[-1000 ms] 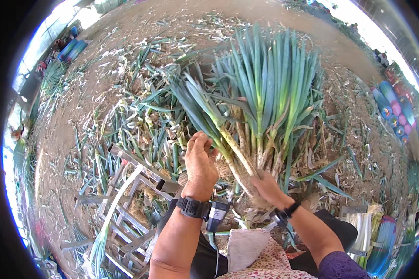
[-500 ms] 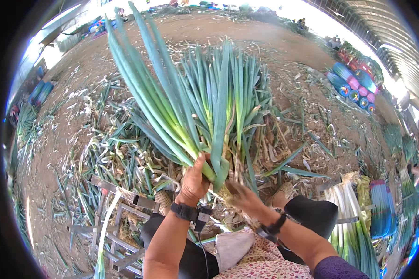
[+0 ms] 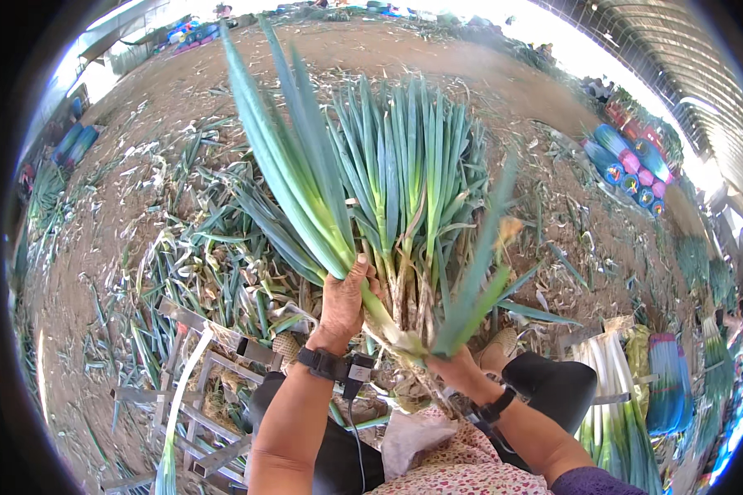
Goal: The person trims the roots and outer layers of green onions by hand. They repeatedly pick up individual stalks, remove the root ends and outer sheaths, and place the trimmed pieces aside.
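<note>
My left hand is closed round the stem of a leek; its long green leaves fan up and to the left. Lower right, my right hand grips an outer leaf, which is blurred and sticks up to the right, apart from the other leaves. The leek's pale lower stem slants between my hands toward its dirty root end. Whether the leaf is still joined to the stem, I cannot make out. Just beyond my hands, a thick bunch of leeks stands on the ground, with brownish stems.
Peeled leaves litter the dirt floor. A metal rack at my left bears one white-stemmed leek. At my right, another rack holds several cleaned leeks. Blue-wrapped bundles lie far right.
My right hand has moved right and down from the stem, drawing the outer leaf away to the right. My left hand still holds the leek, whose leaves have swung slightly right.
</note>
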{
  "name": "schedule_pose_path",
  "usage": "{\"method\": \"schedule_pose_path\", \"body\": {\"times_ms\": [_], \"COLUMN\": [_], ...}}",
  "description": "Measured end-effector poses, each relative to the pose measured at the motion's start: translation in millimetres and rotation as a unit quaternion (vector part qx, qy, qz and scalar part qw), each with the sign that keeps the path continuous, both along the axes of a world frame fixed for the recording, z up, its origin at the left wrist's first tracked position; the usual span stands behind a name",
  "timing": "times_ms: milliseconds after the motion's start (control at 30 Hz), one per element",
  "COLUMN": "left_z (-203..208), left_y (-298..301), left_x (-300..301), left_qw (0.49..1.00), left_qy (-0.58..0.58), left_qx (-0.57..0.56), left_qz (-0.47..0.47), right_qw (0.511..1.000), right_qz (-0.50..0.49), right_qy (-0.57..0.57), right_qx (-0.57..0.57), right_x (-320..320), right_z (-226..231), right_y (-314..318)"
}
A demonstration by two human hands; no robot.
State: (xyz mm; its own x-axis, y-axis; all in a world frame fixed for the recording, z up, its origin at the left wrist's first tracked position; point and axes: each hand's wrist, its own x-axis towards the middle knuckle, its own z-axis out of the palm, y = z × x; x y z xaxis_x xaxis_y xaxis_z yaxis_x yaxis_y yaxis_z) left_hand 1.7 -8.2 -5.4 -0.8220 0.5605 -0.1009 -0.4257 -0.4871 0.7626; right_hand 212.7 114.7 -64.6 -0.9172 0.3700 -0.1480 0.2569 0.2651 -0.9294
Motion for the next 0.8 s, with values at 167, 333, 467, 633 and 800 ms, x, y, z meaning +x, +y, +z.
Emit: {"method": "schedule_pose_path", "body": {"times_ms": [167,333,467,633,800], "left_z": [25,20,14,9,8], "left_y": [-15,-26,-12,-6,-16], "left_x": [-34,-38,-31,-26,-34], "left_qw": [0.993,0.994,0.997,0.995,0.995], "left_qy": [-0.017,-0.020,-0.036,-0.050,-0.062], "left_qx": [-0.053,-0.009,0.034,0.085,0.077], "left_qz": [0.105,0.110,0.064,0.010,0.026], "right_qw": [0.866,0.910,0.996,0.910,0.974], "right_qz": [0.121,0.062,0.047,-0.057,0.004], "right_qy": [-0.344,-0.293,-0.055,0.041,0.125], "right_qx": [0.341,0.286,0.060,-0.409,0.188], "right_x": [148,106,-16,-80,-73], "right_z": [-122,-95,-30,17,26], "right_y": [55,75,11,-36,-28]}}
